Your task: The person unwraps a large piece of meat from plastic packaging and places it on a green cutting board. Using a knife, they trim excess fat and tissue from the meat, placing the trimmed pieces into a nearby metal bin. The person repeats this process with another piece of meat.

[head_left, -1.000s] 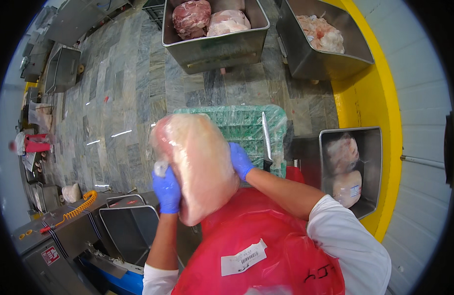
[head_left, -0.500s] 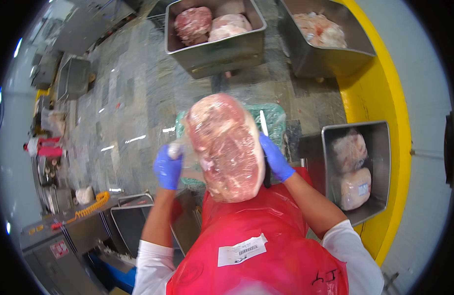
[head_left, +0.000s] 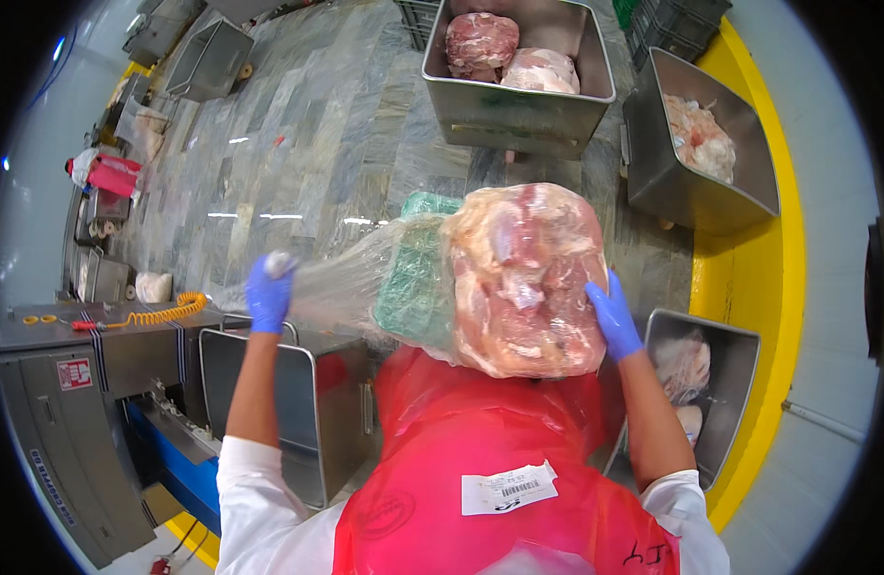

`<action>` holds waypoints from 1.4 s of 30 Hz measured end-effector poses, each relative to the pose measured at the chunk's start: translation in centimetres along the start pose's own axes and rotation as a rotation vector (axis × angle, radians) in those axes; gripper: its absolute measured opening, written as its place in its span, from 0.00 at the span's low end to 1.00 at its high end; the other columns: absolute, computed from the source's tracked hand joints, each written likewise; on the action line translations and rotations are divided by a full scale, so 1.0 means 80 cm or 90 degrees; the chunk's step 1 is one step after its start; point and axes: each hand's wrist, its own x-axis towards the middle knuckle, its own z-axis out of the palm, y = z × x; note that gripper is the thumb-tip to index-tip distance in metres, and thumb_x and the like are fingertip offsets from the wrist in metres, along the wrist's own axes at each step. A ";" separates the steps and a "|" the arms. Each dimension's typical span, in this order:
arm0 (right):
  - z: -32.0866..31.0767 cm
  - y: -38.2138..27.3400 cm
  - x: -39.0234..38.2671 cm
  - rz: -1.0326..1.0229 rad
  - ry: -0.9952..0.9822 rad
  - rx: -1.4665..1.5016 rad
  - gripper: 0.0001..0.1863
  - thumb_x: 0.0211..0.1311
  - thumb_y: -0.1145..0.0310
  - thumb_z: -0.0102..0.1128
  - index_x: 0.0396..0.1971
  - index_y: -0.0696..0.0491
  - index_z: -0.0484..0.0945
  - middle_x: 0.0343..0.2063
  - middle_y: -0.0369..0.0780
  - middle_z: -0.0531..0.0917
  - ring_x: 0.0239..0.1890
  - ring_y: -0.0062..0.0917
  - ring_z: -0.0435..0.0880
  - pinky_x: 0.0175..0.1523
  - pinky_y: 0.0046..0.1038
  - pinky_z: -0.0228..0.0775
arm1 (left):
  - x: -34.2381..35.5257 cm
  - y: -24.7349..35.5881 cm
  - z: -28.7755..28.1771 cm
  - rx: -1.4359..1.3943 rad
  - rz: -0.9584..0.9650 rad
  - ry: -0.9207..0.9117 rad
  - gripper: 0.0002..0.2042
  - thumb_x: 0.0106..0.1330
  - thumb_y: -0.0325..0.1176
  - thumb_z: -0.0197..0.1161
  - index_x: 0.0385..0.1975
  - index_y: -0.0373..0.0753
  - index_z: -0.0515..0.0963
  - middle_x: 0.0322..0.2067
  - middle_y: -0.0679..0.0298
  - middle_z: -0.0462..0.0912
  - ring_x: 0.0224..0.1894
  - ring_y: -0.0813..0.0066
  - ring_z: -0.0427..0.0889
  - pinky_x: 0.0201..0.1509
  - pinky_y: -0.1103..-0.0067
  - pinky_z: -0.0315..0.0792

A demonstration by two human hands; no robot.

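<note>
Grey tiled floor (head_left: 308,144) fills the upper left; right of centre, my uncurled right hand (head_left: 614,316) braces the meat (head_left: 533,326); centre-left, my left hand (head_left: 268,295) grips clear film (head_left: 341,273), best drawn evenly.

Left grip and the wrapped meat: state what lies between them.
In the head view, clear plastic film stretches from the left grip to the wrapped meat, with the green crate partly behind.

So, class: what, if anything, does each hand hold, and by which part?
The left hand grips clear film by its gathered left end; the right hand lies against the meat at its right edge.
</note>
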 end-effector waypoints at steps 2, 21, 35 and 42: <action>-0.014 0.002 0.002 0.011 0.001 0.015 0.32 0.72 0.62 0.61 0.71 0.56 0.64 0.60 0.43 0.78 0.58 0.28 0.78 0.63 0.32 0.72 | -0.008 0.055 0.067 -0.154 -0.016 -0.044 0.19 0.62 0.39 0.76 0.46 0.35 0.80 0.41 0.53 0.86 0.44 0.56 0.85 0.50 0.65 0.78; -0.081 0.080 0.055 -0.183 0.113 -0.412 0.30 0.70 0.68 0.57 0.71 0.57 0.68 0.66 0.50 0.73 0.68 0.40 0.71 0.74 0.36 0.60 | -0.035 0.248 0.213 -0.249 0.122 -0.692 0.28 0.62 0.56 0.70 0.52 0.40 0.82 0.42 0.48 0.88 0.44 0.53 0.86 0.50 0.64 0.78; 0.168 -0.120 0.113 -0.442 0.044 -0.847 0.25 0.57 0.51 0.70 0.53 0.47 0.82 0.63 0.50 0.76 0.64 0.50 0.74 0.67 0.50 0.66 | -0.072 0.119 0.197 -0.480 -0.074 -0.239 0.15 0.67 0.38 0.69 0.47 0.36 0.81 0.37 0.58 0.87 0.35 0.60 0.86 0.41 0.66 0.80; 0.155 -0.155 0.261 -0.364 0.183 -0.637 0.11 0.63 0.59 0.66 0.33 0.53 0.83 0.31 0.51 0.86 0.37 0.50 0.86 0.45 0.47 0.78 | -0.080 0.156 0.274 -1.126 -0.674 -0.203 0.11 0.68 0.34 0.68 0.46 0.41 0.77 0.33 0.63 0.81 0.34 0.68 0.84 0.38 0.70 0.81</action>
